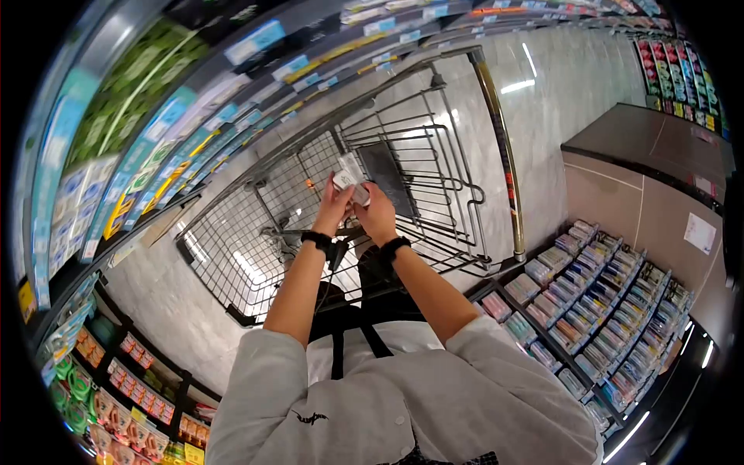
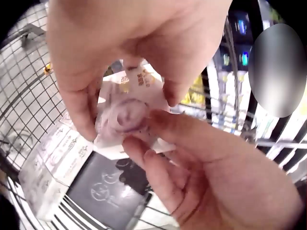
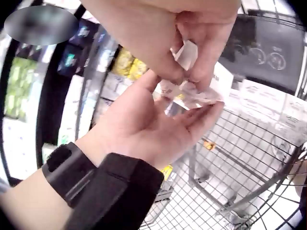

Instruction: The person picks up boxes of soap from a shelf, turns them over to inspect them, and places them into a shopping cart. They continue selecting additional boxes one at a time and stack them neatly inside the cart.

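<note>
A small white package point(image 1: 344, 180) point(image 2: 125, 115) with a round purple print and gold lettering is held over the shopping cart. My left hand point(image 1: 332, 211) point(image 2: 134, 33) point(image 3: 144, 124) grips its sides between thumb and fingers. Across from it, my right hand point(image 1: 377, 215) point(image 2: 220, 172) point(image 3: 192, 24) has its fingers bent at the package. In the right wrist view, right thumb and fingers pinch a crumpled whitish piece point(image 3: 186, 54) at the package's top. Whether that piece is attached cannot be told.
The wire cart point(image 1: 232, 256) holds a flat black item point(image 1: 390, 180) point(image 2: 105, 189) and white boxes point(image 2: 53, 165) point(image 3: 261, 98). Stocked shelves point(image 1: 147, 147) stand at the left. A gold-coloured cart handle point(image 1: 500, 139) and a rack of small packs point(image 1: 589, 302) are at the right.
</note>
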